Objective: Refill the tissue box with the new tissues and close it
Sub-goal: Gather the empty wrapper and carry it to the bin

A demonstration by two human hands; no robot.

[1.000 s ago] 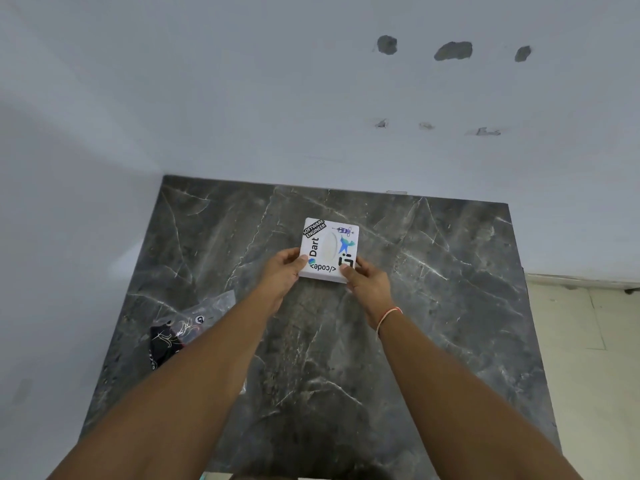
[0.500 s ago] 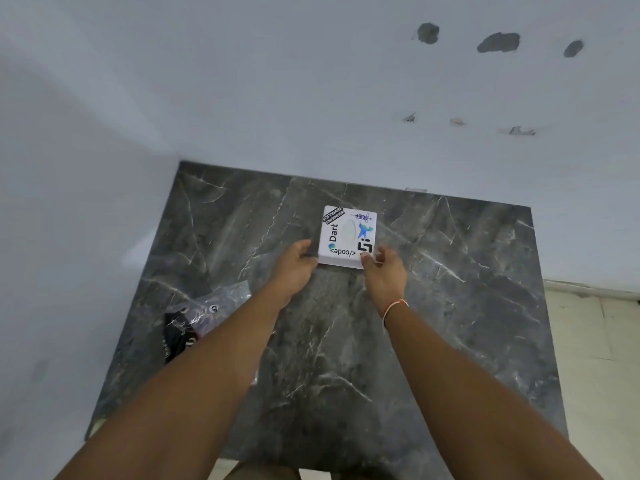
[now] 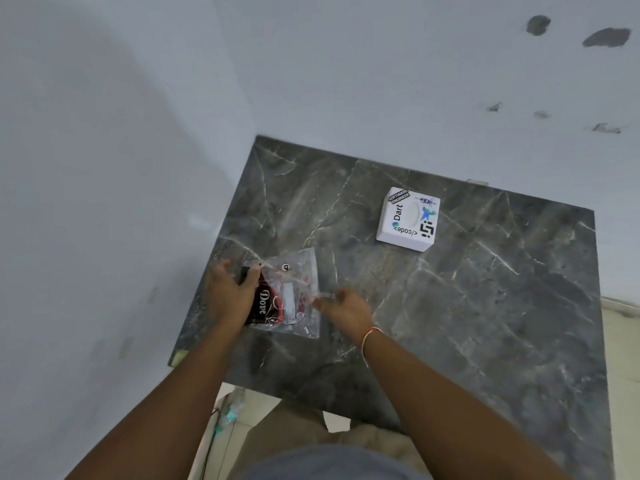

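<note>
The white tissue box (image 3: 408, 220), covered in stickers and with an oval opening on top, sits closed on the dark marble table (image 3: 467, 306), towards the back, with no hand on it. Nearer me on the left lies a clear plastic pack (image 3: 291, 296) with a dark "Dove" label and red and white contents. My left hand (image 3: 230, 296) lies over the pack's left side, fingers curled around its edge. My right hand (image 3: 346, 308) is at the pack's right edge, fingertips at the plastic; blur hides whether it pinches it.
Light walls stand close on the left and behind the table, meeting at its back left corner. Pale floor tiles (image 3: 620, 358) show to the right. Below the table's near edge are my lap and a small bottle (image 3: 230, 410) on the floor.
Both hands have let go of the tissue box and moved back and left to the plastic pack. The view has swung left, so the box now appears on the right.
</note>
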